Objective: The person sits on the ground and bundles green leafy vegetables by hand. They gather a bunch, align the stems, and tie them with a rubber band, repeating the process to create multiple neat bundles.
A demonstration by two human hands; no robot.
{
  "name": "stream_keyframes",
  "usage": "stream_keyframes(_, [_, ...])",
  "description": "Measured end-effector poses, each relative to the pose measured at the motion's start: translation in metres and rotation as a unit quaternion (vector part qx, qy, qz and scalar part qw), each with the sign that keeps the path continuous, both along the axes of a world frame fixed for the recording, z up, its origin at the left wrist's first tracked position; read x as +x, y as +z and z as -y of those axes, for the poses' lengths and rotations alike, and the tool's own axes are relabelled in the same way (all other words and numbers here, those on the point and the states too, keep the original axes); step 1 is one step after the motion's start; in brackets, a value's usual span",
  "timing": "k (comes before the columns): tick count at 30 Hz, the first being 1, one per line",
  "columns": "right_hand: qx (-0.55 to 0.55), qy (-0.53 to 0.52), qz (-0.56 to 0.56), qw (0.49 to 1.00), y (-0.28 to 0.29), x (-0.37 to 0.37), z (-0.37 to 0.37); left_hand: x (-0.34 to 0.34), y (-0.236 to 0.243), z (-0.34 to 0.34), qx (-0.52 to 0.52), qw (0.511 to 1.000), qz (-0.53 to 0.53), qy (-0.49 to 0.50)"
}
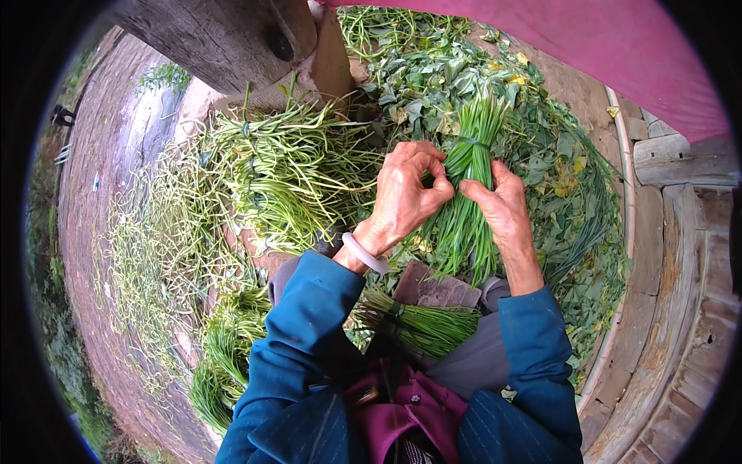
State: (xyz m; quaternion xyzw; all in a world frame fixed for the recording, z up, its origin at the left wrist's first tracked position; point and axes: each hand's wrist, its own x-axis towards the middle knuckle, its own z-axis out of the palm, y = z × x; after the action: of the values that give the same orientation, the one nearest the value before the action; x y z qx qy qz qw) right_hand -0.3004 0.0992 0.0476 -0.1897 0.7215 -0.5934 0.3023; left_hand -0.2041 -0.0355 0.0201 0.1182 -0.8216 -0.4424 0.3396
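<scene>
A tied bundle of garlic chives (468, 166) stands nearly upright in front of me, pale stem ends at the top and green leaves fanning out below. A dark band circles it near the upper part. My right hand (504, 207) is closed on its right side, thumb across the front; its other fingers are partly hidden behind the leaves. At the left edge of the bundle, my left hand (410, 185) pinches thumb and forefinger together, and whatever is between them is too small to make out. Another tied chive bundle (437, 329) lies by my lap.
Bundled long green stalks (282, 174) lie to the left, with loose stalks (154, 263) strewn beyond. Leafy trimmings (568, 185) cover the ground ahead and right. A reddish block (435, 288) sits near my knees. A wooden post (224, 39) rises at the upper left; pink cloth (603, 46) hangs upper right.
</scene>
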Motion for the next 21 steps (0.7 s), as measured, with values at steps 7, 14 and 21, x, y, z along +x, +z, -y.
stream_keyframes(7, [-0.059, -0.015, 0.069, 0.996, 0.001, 0.001, 0.004, -0.003, 0.004, 0.002, 0.523, 0.851, 0.002, -0.051])
stream_keyframes(14, [-0.058, -0.055, 0.058, 0.995, 0.005, -0.013, -0.005, -0.001, 0.004, 0.03, 0.535, 0.844, -0.048, 0.02])
stream_keyframes(21, [-0.139, -0.119, 0.04, 0.982, 0.019, -0.026, -0.018, 0.008, 0.012, 0.049, -0.147, 0.978, 0.085, 0.123])
